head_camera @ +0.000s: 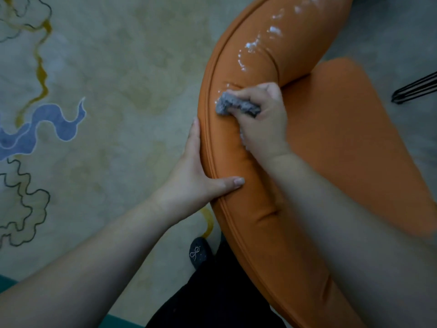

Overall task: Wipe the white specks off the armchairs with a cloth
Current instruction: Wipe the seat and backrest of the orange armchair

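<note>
Below me I see a pale carpet [113, 74] with wavy blue, mustard and black line patterns, a teal strip along its lower left edge, and the orange armchair [335, 138] filling the right half of the view. White specks [253, 46] glint along the upper stretch of its curved padded backrest, which runs past the top of the picture. My right hand [262, 119] is curled round a crumpled grey cloth [236, 106] and presses it against the backrest's inner face, just below the speckled stretch. My left hand [201, 176] braces the backrest's outer side with straight fingers laid along the piped seam and the thumb resting across the top. My right forearm covers much of the lower backrest and part of the seat cushion, and its motion blur makes the seat's near edge hard to read. A dark slipper [199, 254] with a small beaded design shows between my arms beside black clothing. At the right edge, thin black metal legs [416, 89] poke in, cut off, well apart from the armchair. Open carpet lies to the left.
</note>
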Available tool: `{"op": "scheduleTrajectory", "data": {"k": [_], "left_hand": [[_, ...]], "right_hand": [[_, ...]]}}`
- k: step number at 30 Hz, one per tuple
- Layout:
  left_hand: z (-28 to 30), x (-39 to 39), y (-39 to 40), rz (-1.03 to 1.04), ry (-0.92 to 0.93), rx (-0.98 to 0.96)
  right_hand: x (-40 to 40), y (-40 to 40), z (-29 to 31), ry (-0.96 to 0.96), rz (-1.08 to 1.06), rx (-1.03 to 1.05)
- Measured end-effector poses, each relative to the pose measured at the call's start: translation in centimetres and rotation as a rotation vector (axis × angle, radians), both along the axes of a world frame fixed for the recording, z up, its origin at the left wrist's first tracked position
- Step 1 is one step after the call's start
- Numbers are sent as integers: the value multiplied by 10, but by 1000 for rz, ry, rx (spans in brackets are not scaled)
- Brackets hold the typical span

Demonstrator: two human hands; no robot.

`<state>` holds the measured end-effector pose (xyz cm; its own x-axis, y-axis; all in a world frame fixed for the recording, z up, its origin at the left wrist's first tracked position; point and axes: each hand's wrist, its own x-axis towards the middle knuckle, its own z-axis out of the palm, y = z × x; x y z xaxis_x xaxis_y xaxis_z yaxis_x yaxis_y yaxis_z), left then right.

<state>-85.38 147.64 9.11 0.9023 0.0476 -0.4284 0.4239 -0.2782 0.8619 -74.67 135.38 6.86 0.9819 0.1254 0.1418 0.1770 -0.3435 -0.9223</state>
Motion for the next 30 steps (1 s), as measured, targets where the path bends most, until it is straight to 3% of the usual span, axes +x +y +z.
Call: {"op": "scheduleTrajectory", "data": {"k": [7, 14, 21, 24, 27, 30], "left_hand": [[0, 32, 15, 26, -12, 10], [-6, 44, 18, 23, -20, 39], [-4, 63, 23, -29, -6, 69], [-7, 70, 26, -38, -12, 92], [-9, 87, 32, -61, -6, 80], [-9, 114, 41, -117, -8, 93]], "right_hand": [[-39, -26, -10, -6, 127, 28], [53, 24, 1, -109, 88, -97], [3, -8, -3, -115, 225, -123], [55, 15, -2, -148, 115, -168], [100, 26, -4, -34, -82, -80], [78, 19, -6, 13, -87, -42]]}}
